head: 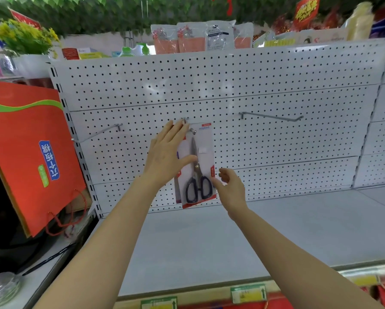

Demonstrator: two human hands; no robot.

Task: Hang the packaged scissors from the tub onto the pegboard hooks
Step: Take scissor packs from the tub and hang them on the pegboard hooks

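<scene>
Head view: bare hooks (271,117) flank packaged scissors (198,166).

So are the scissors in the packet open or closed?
Closed. In the scissors packet, the blades lie together in one thin line and the black handles sit side by side.

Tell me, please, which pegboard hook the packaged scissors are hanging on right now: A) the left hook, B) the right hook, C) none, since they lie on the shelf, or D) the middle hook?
D: the packaged scissors hang from the middle hook, between the left hand and right hand, while the left hook and right hook are bare.
</scene>
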